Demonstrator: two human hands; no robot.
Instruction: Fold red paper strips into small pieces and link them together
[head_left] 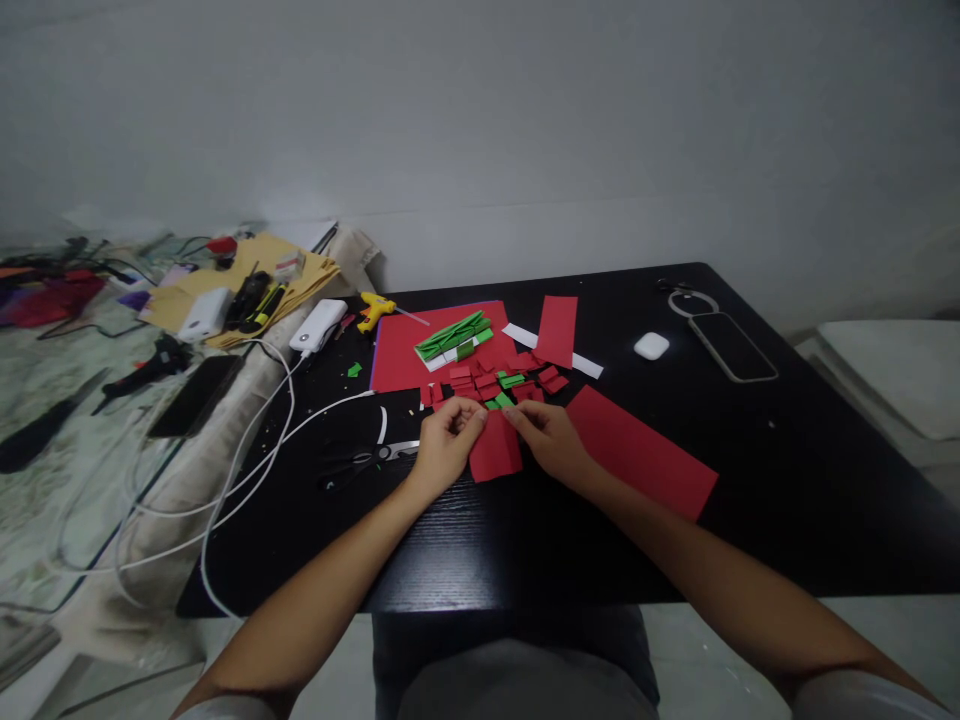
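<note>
Between my two hands is a small sheet of red paper (496, 450), its lower part hanging toward me. My left hand (450, 440) pinches its upper left corner, and my right hand (551, 435) pinches the upper right. Just beyond my fingers lies a pile of small folded red paper pieces (480, 380) with a few green ones (512, 381) among them. Behind the pile, a bundle of folded green paper strips (454, 335) rests on a large red sheet (397, 355). A long red sheet (645, 450) lies partly behind my right forearm.
Black-handled scissors (367, 457) lie left of my left hand. A yellow glue gun (375, 312), a white power bank (319, 325) and looping white cables (285, 400) take up the table's left side. A phone (733, 347) and a white earbud case (651, 345) are at right.
</note>
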